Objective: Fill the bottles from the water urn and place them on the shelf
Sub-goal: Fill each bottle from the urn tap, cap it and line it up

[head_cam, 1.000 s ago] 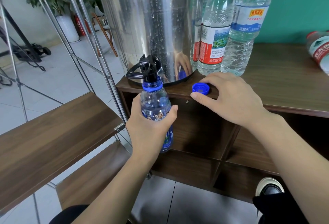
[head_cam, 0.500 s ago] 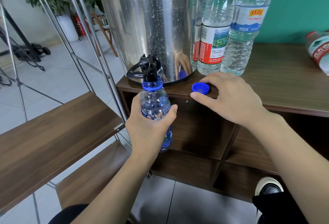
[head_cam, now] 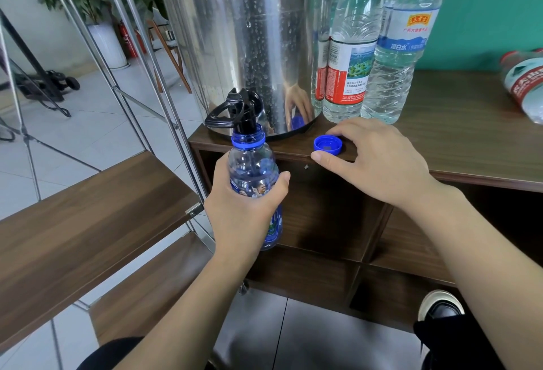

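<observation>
My left hand [head_cam: 244,211] grips a small blue bottle [head_cam: 252,164] upright, its open mouth directly under the black tap [head_cam: 241,108] of the steel water urn [head_cam: 249,46]. The tap's spout reaches into the bottle neck. The bottle's blue cap [head_cam: 327,145] lies upside down on the cabinet top [head_cam: 455,140], at its front edge. My right hand [head_cam: 379,164] rests there, with its fingers loosely curved behind the cap and its thumb on the edge in front of it.
Two tall clear water bottles [head_cam: 351,70] [head_cam: 402,55] stand right of the urn. Another bottle [head_cam: 526,84] lies at the far right. A wooden shelf [head_cam: 88,208] on a metal frame [head_cam: 141,76] sits to the left, with a lower board beneath it. My shoe [head_cam: 440,308] shows at the bottom right.
</observation>
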`<act>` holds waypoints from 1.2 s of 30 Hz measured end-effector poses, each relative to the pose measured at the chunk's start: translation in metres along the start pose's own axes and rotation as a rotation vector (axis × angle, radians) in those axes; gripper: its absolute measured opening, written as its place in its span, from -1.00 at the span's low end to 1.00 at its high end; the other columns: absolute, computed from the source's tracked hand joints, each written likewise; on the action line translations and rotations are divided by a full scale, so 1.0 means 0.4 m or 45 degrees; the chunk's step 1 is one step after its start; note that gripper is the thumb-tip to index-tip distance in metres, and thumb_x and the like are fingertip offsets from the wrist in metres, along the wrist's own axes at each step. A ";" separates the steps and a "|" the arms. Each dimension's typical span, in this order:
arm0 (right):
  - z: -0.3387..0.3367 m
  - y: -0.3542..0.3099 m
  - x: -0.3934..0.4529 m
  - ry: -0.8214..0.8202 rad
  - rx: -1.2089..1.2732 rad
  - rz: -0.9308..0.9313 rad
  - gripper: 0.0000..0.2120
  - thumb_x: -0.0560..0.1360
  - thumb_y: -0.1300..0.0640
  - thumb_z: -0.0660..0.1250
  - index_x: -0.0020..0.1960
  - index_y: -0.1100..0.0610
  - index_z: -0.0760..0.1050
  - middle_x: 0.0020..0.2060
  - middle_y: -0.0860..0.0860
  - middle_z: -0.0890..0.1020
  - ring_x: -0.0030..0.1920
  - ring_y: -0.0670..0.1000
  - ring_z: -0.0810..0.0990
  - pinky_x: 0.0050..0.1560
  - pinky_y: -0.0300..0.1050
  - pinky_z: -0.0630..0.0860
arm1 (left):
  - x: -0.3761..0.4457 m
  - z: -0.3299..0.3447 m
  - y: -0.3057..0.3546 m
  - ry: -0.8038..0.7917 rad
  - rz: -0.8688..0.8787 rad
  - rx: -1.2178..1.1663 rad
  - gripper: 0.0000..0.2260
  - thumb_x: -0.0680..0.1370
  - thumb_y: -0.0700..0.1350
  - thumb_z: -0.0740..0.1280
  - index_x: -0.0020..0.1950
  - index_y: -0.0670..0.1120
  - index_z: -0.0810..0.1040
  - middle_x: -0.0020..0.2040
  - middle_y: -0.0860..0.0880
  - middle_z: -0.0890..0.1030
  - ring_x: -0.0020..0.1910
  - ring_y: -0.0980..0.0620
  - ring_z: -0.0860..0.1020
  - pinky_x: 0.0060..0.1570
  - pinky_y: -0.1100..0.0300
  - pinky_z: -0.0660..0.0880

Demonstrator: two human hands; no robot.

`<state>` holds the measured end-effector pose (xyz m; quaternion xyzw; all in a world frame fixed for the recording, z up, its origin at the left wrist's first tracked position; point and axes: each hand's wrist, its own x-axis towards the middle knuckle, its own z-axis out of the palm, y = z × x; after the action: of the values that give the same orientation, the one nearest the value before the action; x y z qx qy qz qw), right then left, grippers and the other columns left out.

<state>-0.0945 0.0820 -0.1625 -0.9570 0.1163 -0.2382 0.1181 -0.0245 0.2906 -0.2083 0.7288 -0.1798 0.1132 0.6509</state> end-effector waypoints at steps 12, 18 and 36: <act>-0.001 -0.004 0.004 -0.004 -0.012 -0.004 -0.44 0.49 -0.43 0.17 0.22 -0.05 0.57 0.20 -0.15 0.60 0.25 0.00 0.50 0.28 0.01 0.41 | 0.001 0.000 0.000 -0.001 0.008 0.007 -0.48 0.37 -0.01 0.67 0.24 0.10 0.54 0.05 0.23 0.67 0.06 0.30 0.63 0.05 0.46 0.48; 0.002 -0.002 0.004 0.008 -0.016 -0.006 -0.43 0.49 -0.44 0.17 0.22 -0.06 0.57 0.20 -0.15 0.60 0.24 0.00 0.50 0.27 0.01 0.42 | 0.001 0.000 0.005 -0.003 0.004 0.006 -0.50 0.36 0.00 0.65 0.21 0.13 0.52 0.03 0.24 0.66 0.04 0.33 0.62 0.01 0.50 0.46; 0.001 -0.003 0.004 0.011 -0.018 -0.022 -0.45 0.50 -0.43 0.17 0.20 -0.05 0.58 0.18 -0.14 0.61 0.20 0.00 0.52 0.23 0.01 0.44 | 0.000 0.000 0.002 0.005 0.008 0.000 -0.49 0.37 -0.02 0.66 0.24 0.08 0.54 0.05 0.22 0.67 0.06 0.30 0.63 0.08 0.42 0.50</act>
<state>-0.0928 0.0827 -0.1619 -0.9577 0.1101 -0.2425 0.1089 -0.0250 0.2904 -0.2077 0.7282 -0.1808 0.1166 0.6507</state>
